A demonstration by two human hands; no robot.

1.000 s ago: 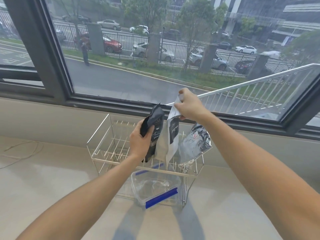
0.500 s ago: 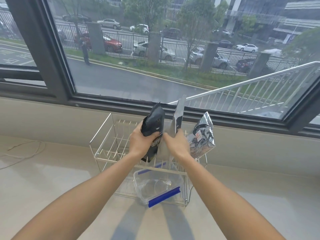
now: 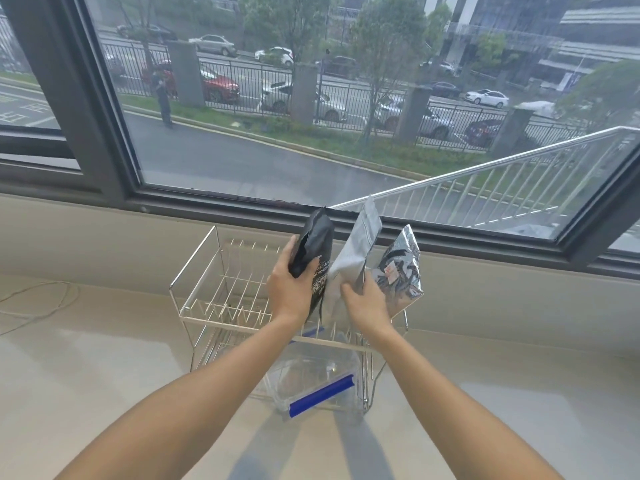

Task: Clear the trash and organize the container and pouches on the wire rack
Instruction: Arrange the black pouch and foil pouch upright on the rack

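Note:
A two-tier wire rack [image 3: 194, 268] stands on the pale counter below the window. My left hand [image 3: 289, 289] grips a black pouch [image 3: 315, 247] upright on the rack's top tier. Just right of it stands a white pouch [image 3: 360, 247], and my right hand [image 3: 363, 299] holds its lower part. A silver foil pouch [image 3: 401, 271] leans at the tier's right end, touching no hand. On the lower tier lies a clear plastic container [image 3: 311, 372] with blue clips. The pouches' bottoms are hidden behind my hands.
The window sill and dark frame [image 3: 242, 209] run right behind the rack. A thin cable [image 3: 38, 299] lies on the counter at the far left. Bare counter [image 3: 86, 375] spreads to the left, front and right of the rack.
My right hand has dropped from the white pouch's top edge to its lower part. The white pouch now stands straighter. My left hand has stayed on the black pouch.

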